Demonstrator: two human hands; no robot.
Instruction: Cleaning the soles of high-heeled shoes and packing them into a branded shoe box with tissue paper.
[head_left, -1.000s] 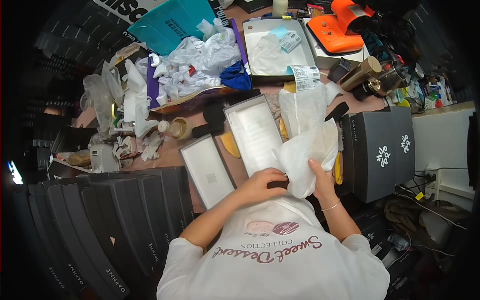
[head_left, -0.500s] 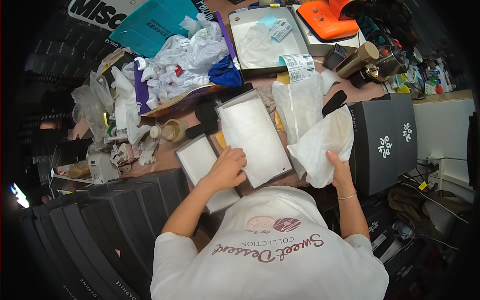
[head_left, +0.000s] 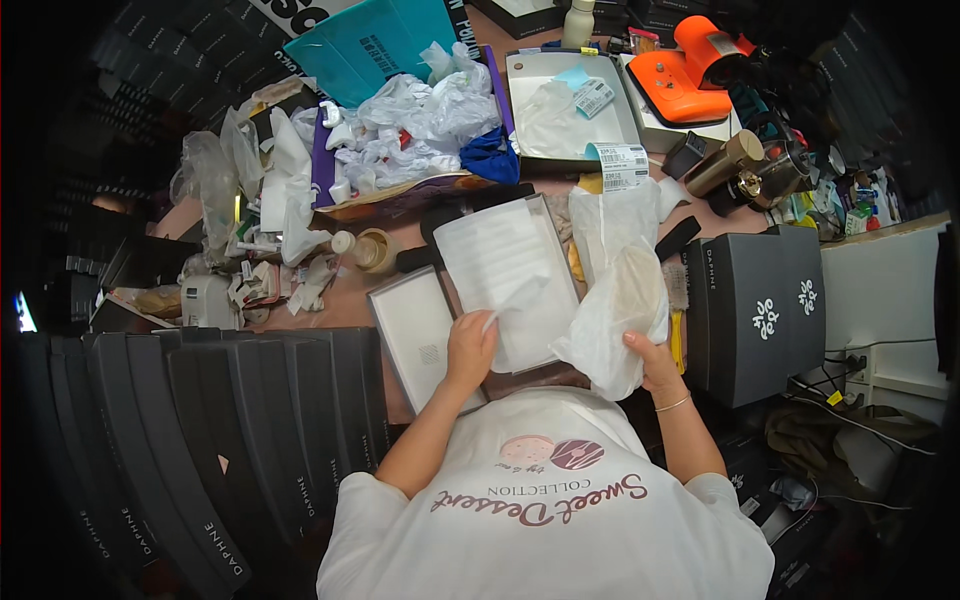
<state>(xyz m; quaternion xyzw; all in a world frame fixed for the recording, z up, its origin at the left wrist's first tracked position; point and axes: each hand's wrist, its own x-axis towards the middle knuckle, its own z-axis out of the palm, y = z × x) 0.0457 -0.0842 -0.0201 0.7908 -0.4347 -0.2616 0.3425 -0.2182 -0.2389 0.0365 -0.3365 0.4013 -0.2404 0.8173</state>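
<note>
A shoebox (head_left: 545,225) stands in front of me, its inside covered by white tissue paper (head_left: 497,258). My left hand (head_left: 470,350) pinches the near left part of that paper and lifts it a little. In my right hand (head_left: 654,362) is a white, translucent bag (head_left: 612,355) with a beige, sole-shaped thing showing through it; the bag overlaps the box's right side. A second white bag (head_left: 612,225) lies behind it on the table. Left of the box rests a shallow box lid (head_left: 410,325), white inside, near my left wrist.
Dark shoeboxes stand in a row (head_left: 230,420) at the left, with more boxes (head_left: 745,310) at the right. Farther back are a purple-edged carton (head_left: 322,165) of crumpled plastic, a grey tray-like box (head_left: 520,100) with labels, an orange device (head_left: 680,85) and a tape roll (head_left: 372,250).
My left hand has closed on the tissue paper and raised its edge. The bag in my right hand has shifted left and nearer the box. The view has turned slightly.
</note>
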